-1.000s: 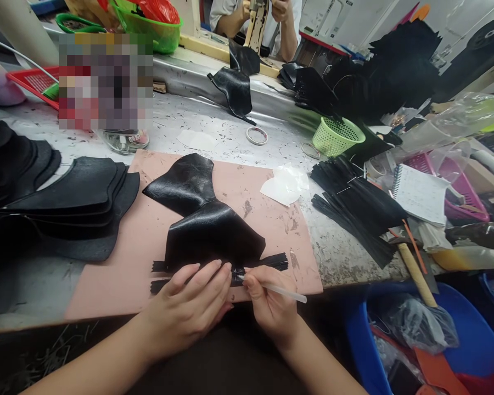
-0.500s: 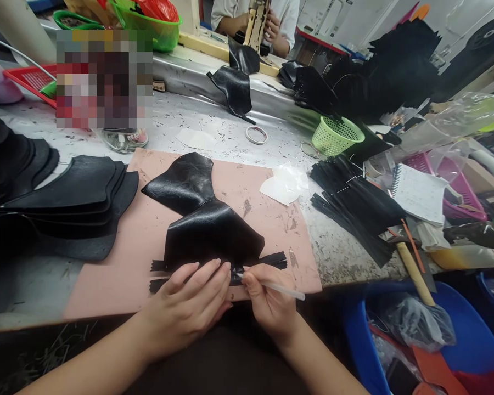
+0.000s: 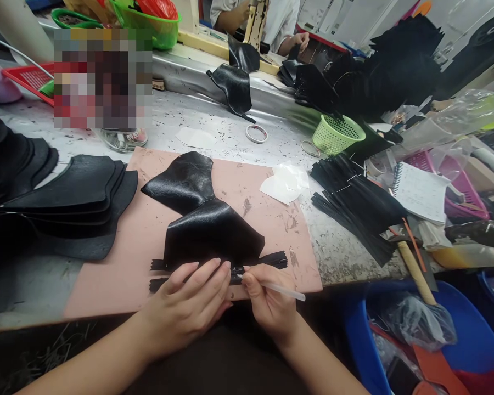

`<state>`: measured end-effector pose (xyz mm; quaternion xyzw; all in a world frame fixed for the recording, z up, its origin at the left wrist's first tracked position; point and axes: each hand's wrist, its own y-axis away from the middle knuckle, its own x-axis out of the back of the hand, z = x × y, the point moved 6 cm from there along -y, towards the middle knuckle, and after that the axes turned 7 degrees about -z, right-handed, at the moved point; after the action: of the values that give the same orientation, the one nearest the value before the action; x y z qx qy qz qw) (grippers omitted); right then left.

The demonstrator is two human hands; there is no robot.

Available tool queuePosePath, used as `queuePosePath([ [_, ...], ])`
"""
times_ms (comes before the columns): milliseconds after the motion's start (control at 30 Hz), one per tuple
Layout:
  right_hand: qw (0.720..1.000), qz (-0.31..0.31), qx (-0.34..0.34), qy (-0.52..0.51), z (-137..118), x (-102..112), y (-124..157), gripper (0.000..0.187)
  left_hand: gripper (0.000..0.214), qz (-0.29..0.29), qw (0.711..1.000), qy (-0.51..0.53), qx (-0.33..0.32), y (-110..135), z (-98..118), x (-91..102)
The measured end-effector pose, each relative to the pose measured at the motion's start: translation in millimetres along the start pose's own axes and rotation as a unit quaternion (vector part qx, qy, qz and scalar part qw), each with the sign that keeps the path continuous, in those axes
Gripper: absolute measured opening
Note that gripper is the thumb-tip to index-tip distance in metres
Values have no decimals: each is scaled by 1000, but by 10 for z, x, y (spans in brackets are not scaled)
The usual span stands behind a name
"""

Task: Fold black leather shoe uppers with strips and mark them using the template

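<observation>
A black leather piece (image 3: 208, 219) lies on a pink mat (image 3: 123, 263) at the bench's near edge, with black strips (image 3: 271, 259) under its lower rim. My left hand (image 3: 189, 304) lies flat with fingers stretched over the leather's lower edge and the strips, pressing them down. My right hand (image 3: 267, 304) is closed in a pinch on a thin white stick (image 3: 286, 291), whose tip touches the strips right beside my left fingertips.
Stacked black leather pieces (image 3: 66, 203) lie to the left, a bundle of black strips (image 3: 354, 206) and a green basket (image 3: 337, 134) to the right. White patches (image 3: 284, 184), a tape ring (image 3: 257, 134), a notebook (image 3: 420, 192) and blue tubs (image 3: 473, 340) are nearby. Another person (image 3: 271, 22) works across the bench.
My hands have stayed in place on the strips. The person across the bench has lowered a hand to the black pieces in front of them.
</observation>
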<state>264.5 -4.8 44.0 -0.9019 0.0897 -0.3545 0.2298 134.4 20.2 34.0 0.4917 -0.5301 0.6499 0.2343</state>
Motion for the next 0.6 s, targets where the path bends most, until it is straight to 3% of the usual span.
queuePosePath([
  [167,999,14,-9,-44,-19,-35,60,13,34,0,1000,12,7,-16,-10,7],
  [267,979,164,-13,-116,37,163,155,18,30,18,999,43,7,-20,-15,114],
  [333,961,260,-57,-72,196,412,219,24,28,46,996,77,20,7,-71,251],
  [367,957,270,-107,-6,318,546,229,27,29,62,993,92,35,34,-131,326],
  [400,952,239,-172,80,470,672,220,28,31,74,990,104,55,69,-211,396],
  [467,905,82,-318,269,844,878,215,29,36,94,982,108,123,166,-445,508],
  [533,885,39,-351,304,1071,1088,241,27,34,87,964,91,234,294,-749,544],
  [600,883,46,-337,324,1086,1172,232,26,31,22,933,112,340,418,-1023,463],
])
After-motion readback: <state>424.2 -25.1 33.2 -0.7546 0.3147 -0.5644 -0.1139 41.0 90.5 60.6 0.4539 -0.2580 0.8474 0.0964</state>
